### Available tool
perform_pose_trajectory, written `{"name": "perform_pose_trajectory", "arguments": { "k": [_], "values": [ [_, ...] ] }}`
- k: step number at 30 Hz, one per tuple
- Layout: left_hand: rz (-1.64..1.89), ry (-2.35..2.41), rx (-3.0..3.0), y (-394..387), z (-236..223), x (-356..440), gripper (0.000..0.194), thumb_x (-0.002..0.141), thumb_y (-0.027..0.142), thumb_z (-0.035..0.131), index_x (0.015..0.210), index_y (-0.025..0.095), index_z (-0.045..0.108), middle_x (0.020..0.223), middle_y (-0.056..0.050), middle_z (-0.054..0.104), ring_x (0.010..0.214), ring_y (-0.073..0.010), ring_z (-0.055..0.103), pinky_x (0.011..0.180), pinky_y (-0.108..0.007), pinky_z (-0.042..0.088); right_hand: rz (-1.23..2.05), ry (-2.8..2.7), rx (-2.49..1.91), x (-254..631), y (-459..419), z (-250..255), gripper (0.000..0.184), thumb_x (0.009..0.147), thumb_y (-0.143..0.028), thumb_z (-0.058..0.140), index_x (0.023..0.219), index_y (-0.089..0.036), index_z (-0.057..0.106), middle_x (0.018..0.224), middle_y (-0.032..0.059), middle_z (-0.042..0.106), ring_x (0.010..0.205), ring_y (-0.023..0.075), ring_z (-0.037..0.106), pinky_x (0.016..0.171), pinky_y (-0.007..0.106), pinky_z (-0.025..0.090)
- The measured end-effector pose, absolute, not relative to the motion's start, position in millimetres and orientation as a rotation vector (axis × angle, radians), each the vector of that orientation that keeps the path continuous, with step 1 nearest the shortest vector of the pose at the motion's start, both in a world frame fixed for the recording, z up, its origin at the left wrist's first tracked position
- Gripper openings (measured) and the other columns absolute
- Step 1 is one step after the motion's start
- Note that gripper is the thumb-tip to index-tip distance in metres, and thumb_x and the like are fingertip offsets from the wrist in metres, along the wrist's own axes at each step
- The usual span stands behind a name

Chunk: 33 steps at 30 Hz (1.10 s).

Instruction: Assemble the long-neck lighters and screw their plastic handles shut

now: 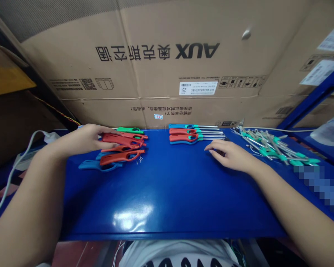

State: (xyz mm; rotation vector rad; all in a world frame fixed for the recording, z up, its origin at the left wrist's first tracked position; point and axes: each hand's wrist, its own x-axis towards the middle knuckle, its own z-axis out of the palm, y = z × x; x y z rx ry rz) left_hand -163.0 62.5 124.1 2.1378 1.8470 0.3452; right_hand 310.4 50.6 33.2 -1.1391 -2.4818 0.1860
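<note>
On the left of the blue table, my left hand (pixel 82 141) has its thumb and fingers around the rear of a red lighter handle (pixel 124 140) in a pile. Other lighter handles lie around it: a green handle (pixel 130 130), an orange-red handle (pixel 119 157) and a blue handle (pixel 97 165). My right hand (pixel 232 155) is half curled over the table with nothing visible in it. Its thumb and forefinger are slightly apart, just in front of the metal rods of the assembled long-necked lighters (pixel 183 138). These red and blue lighters lie side by side, rods pointing right.
Metal lighter rods with green ends (pixel 278 148) lie heaped at the right. A large cardboard box (pixel 156 85) stands upright behind the table (pixel 167 200). A white cable (pixel 9 174) runs along the left, and a blue post (pixel 311 94) slants at the right.
</note>
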Motion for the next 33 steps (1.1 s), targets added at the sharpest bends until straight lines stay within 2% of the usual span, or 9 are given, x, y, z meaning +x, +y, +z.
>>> {"name": "perform_pose_trajectory", "arguments": {
  "k": [4, 7, 10, 12, 16, 18, 21, 29, 33],
  "values": [
    [0.344, 1.720, 2.379, 44, 133, -134, 0.052, 0.076, 0.059, 0.070, 0.114, 0.024, 0.074, 0.099, -0.001, 0.078, 0.084, -0.0267, 0.068, 0.076, -0.034, 0.050, 0.246, -2.420, -1.084, 297, 41, 37, 0.023, 0.099, -0.027, 0.049, 0.115, -0.024, 0.065, 0.112, 0.0099, 0.069, 0.094, 0.0233, 0.067, 0.083, 0.041, 0.056],
    [0.339, 1.462, 2.448, 28, 124, -94, 0.047, 0.077, 0.051, 0.072, 0.118, 0.028, 0.072, 0.110, -0.001, 0.076, 0.086, -0.0248, 0.069, 0.076, -0.033, 0.050, 0.365, -2.397, -1.037, 282, 29, 43, 0.035, 0.098, -0.038, 0.056, 0.130, -0.026, 0.057, 0.118, 0.0100, 0.063, 0.082, 0.0186, 0.063, 0.075, 0.035, 0.055],
    [0.355, 1.214, 2.439, 18, 95, -50, 0.020, 0.082, 0.028, 0.065, 0.097, 0.025, 0.076, 0.091, -0.001, 0.077, 0.081, -0.0227, 0.069, 0.075, -0.032, 0.050, 0.513, -2.512, -0.964, 266, 17, 47, 0.055, 0.085, -0.050, 0.073, 0.130, -0.026, 0.055, 0.119, 0.0084, 0.060, 0.083, 0.0175, 0.060, 0.073, 0.031, 0.053],
    [0.368, 1.067, 2.424, 16, 69, -27, 0.015, 0.083, 0.020, 0.063, 0.091, 0.024, 0.075, 0.087, -0.002, 0.075, 0.080, -0.0222, 0.069, 0.076, -0.033, 0.050, 0.546, -2.616, -0.927, 259, 11, 47, 0.050, 0.081, -0.052, 0.076, 0.119, -0.023, 0.060, 0.112, 0.0066, 0.060, 0.083, 0.0172, 0.060, 0.073, 0.030, 0.050],
    [0.466, 0.955, 2.430, 16, 27, -9, 0.019, 0.085, 0.017, 0.063, 0.102, 0.021, 0.072, 0.096, -0.007, 0.070, 0.087, -0.0227, 0.067, 0.078, -0.033, 0.051, 0.496, -2.709, -0.918, 257, 12, 41, 0.018, 0.093, -0.037, 0.065, 0.097, -0.020, 0.064, 0.098, 0.0038, 0.062, 0.079, 0.0154, 0.058, 0.069, 0.027, 0.044],
    [0.528, 0.967, 2.391, 14, 19, -9, 0.030, 0.084, 0.026, 0.071, 0.113, 0.020, 0.069, 0.104, -0.008, 0.067, 0.093, -0.0228, 0.066, 0.085, -0.034, 0.053, 0.493, -2.703, -0.938, 261, 17, 37, 0.011, 0.094, -0.030, 0.062, 0.093, -0.019, 0.064, 0.094, 0.0033, 0.061, 0.076, 0.0143, 0.058, 0.067, 0.026, 0.042],
    [0.534, 0.971, 2.368, 11, 17, -11, 0.040, 0.089, 0.039, 0.071, 0.124, 0.020, 0.065, 0.110, -0.009, 0.064, 0.096, -0.0221, 0.065, 0.091, -0.036, 0.053, 0.517, -2.672, -0.960, 268, 23, 31, 0.015, 0.093, -0.034, 0.065, 0.090, -0.019, 0.065, 0.091, 0.0032, 0.061, 0.073, 0.0137, 0.056, 0.065, 0.025, 0.042],
    [0.590, 1.027, 2.444, 11, 15, -14, 0.035, 0.093, 0.023, 0.063, 0.128, 0.022, 0.062, 0.117, -0.010, 0.065, 0.110, -0.0261, 0.061, 0.101, -0.044, 0.049, 0.617, -2.577, -0.884, 271, 27, 31, 0.020, 0.097, -0.037, 0.061, 0.092, -0.020, 0.068, 0.092, 0.0055, 0.065, 0.076, 0.0151, 0.060, 0.069, 0.028, 0.048],
    [0.600, 1.056, 2.380, 12, 15, -14, 0.041, 0.092, 0.033, 0.067, 0.131, 0.022, 0.061, 0.113, -0.009, 0.065, 0.102, -0.0252, 0.063, 0.094, -0.042, 0.052, 0.565, -2.460, -0.913, 274, 30, 35, 0.022, 0.098, -0.038, 0.058, 0.095, -0.020, 0.070, 0.093, 0.0072, 0.068, 0.080, 0.0169, 0.063, 0.072, 0.031, 0.051]
  ]
}}
